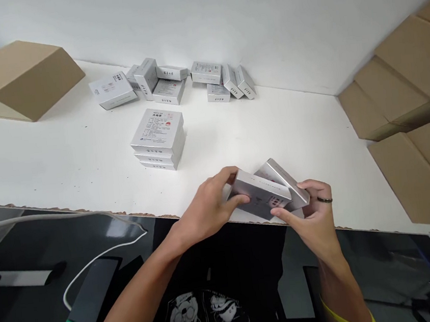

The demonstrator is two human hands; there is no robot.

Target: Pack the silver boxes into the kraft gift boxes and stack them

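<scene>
Near the front edge of the white table (65,161), both my hands hold small white cartons. My left hand (208,208) grips the left end of the front carton (259,195), fingers wrapped round it. My right hand (312,212), with a dark ring on one finger, pinches the right side, where a second carton (284,177) lies tilted behind the first. A stack of three like cartons (158,139) stands further back, left of my hands.
Several loose white cartons (176,83) lie scattered along the back wall. A closed brown cardboard box (18,79) sits at the far left. Flattened cardboard (413,109) covers the right side. A white cable (94,255) runs below the table's front edge.
</scene>
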